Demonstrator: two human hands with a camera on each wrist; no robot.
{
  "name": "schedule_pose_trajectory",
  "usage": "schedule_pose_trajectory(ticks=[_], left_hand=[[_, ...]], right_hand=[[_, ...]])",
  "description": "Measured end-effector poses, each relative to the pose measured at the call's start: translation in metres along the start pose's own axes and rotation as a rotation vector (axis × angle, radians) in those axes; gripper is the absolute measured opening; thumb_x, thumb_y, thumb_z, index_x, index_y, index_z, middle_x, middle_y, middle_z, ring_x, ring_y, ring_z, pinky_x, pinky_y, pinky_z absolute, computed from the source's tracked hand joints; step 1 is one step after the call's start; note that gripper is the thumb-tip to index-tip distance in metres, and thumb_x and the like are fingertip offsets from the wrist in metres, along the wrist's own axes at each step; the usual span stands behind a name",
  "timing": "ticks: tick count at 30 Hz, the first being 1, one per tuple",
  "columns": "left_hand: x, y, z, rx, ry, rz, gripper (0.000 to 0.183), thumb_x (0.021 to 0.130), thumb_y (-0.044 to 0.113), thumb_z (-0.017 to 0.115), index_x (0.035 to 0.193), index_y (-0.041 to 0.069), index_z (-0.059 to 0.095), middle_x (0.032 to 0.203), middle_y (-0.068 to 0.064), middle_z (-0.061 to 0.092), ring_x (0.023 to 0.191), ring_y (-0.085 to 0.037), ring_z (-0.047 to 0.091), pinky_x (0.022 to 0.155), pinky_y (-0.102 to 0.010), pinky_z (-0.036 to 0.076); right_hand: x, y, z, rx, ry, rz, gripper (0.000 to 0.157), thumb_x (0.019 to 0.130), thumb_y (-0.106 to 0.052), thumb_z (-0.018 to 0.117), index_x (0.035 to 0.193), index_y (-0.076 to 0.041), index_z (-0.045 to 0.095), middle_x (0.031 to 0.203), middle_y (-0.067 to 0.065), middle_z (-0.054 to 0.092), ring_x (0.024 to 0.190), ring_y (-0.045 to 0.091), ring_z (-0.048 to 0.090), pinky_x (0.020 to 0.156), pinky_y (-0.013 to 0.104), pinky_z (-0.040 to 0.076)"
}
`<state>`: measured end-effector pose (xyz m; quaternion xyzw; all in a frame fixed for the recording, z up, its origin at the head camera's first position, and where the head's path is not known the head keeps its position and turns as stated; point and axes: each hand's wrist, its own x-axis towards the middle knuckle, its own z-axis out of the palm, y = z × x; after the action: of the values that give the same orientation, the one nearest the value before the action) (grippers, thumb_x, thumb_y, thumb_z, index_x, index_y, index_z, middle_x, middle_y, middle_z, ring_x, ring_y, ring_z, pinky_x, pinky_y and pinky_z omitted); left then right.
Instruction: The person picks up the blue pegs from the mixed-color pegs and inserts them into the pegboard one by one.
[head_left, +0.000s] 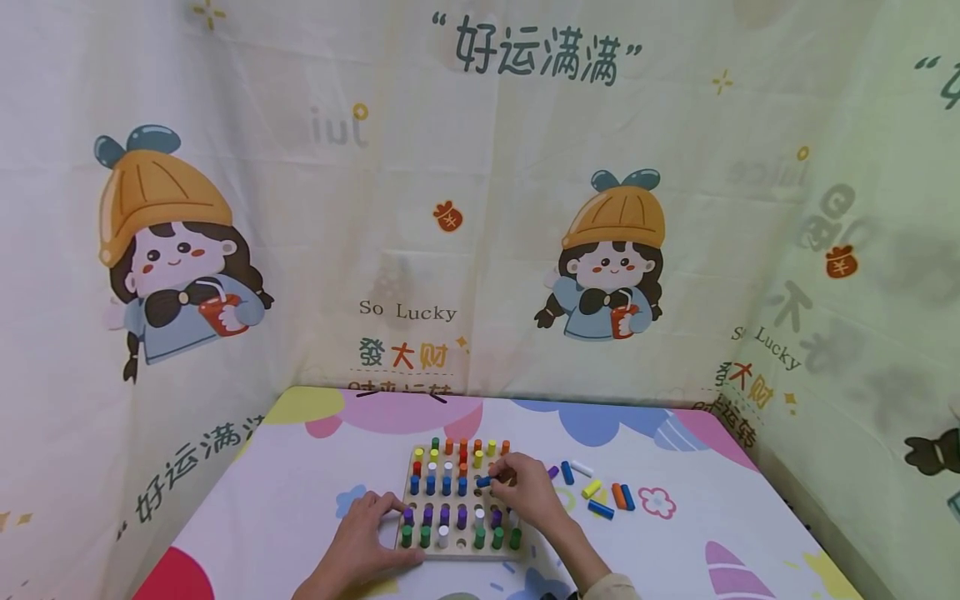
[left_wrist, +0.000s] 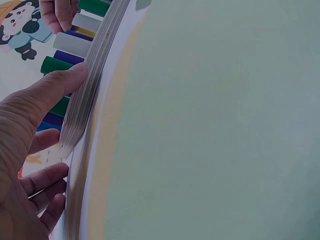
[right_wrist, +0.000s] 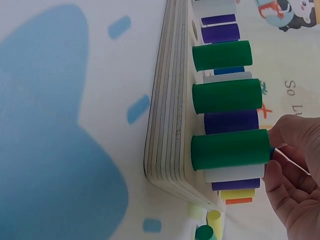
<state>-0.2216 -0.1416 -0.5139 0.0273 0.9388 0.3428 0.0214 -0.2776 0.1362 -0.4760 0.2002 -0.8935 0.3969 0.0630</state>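
Note:
A wooden pegboard (head_left: 461, 543) with rows of coloured pegs lies on the table. At its near left corner is my left hand (head_left: 360, 533), the thumb along the front edge and the index finger at the left side. The other fingers of that hand spread loosely off the board in the left wrist view. Above the board's right part, my right hand (head_left: 528, 492) pinches a blue peg (head_left: 483, 482) between thumb and fingertips, close over the holes beside a row of blue pegs (head_left: 447, 485). Green pegs (right_wrist: 230, 150) partly hide that peg in the right wrist view.
Loose pegs lie right of the board: blue (head_left: 601, 509), yellow (head_left: 592, 488), orange (head_left: 618, 497), white (head_left: 582, 468) and purple (head_left: 553, 472). The patterned tabletop (head_left: 300, 467) meets a printed cloth backdrop (head_left: 495, 358) at the back and sides.

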Motion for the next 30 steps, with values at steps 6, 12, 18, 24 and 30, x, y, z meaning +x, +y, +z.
schedule_pose_trajectory(ticks=[6, 12, 18, 24, 30], left_hand=[[0.0, 0.0, 0.0, -0.001, 0.003, 0.007, 0.064, 0.061, 0.059, 0.093, 0.107, 0.026, 0.065, 0.109, -0.003, 0.054, 0.106, -0.03, 0.047, 0.096, -0.063, 0.047], [0.001, -0.002, 0.001, -0.005, -0.003, -0.003, 0.064, 0.06, 0.059, 0.093, 0.107, 0.026, 0.065, 0.11, -0.003, 0.055, 0.108, -0.03, 0.048, 0.097, -0.064, 0.047], [0.001, -0.001, 0.0, -0.008, -0.006, -0.004, 0.064, 0.061, 0.059, 0.092, 0.108, 0.026, 0.065, 0.109, -0.003, 0.055, 0.107, -0.03, 0.048, 0.096, -0.063, 0.048], [0.0, 0.0, -0.002, -0.016, -0.01, -0.007, 0.063, 0.061, 0.058, 0.093, 0.108, 0.026, 0.065, 0.109, -0.003, 0.055, 0.106, -0.03, 0.048, 0.096, -0.063, 0.048], [0.001, 0.0, -0.002, -0.008, -0.006, -0.011, 0.063, 0.061, 0.058, 0.093, 0.108, 0.026, 0.065, 0.11, -0.003, 0.055, 0.107, -0.031, 0.048, 0.096, -0.064, 0.048]], right_hand=[[0.003, -0.004, 0.002, -0.019, -0.032, 0.009, 0.008, 0.09, -0.004, 0.074, 0.098, -0.004, 0.074, 0.092, -0.001, 0.069, 0.078, 0.009, 0.061, 0.068, 0.02, 0.053], [0.007, -0.006, 0.006, -0.047, -0.074, 0.02, 0.011, 0.091, -0.006, 0.074, 0.102, -0.006, 0.075, 0.094, -0.002, 0.07, 0.079, 0.008, 0.06, 0.069, 0.022, 0.053], [0.009, -0.004, 0.01, -0.072, -0.074, 0.002, 0.018, 0.091, -0.008, 0.074, 0.108, -0.005, 0.073, 0.1, 0.003, 0.072, 0.084, 0.011, 0.065, 0.072, 0.026, 0.056], [0.008, -0.002, 0.011, -0.076, -0.055, -0.001, 0.018, 0.091, -0.01, 0.074, 0.108, -0.007, 0.073, 0.098, 0.002, 0.071, 0.083, 0.009, 0.064, 0.072, 0.024, 0.056], [0.003, -0.003, 0.009, -0.064, -0.03, -0.001, 0.015, 0.09, -0.01, 0.075, 0.105, -0.006, 0.073, 0.093, -0.003, 0.07, 0.08, 0.008, 0.062, 0.069, 0.022, 0.053]])
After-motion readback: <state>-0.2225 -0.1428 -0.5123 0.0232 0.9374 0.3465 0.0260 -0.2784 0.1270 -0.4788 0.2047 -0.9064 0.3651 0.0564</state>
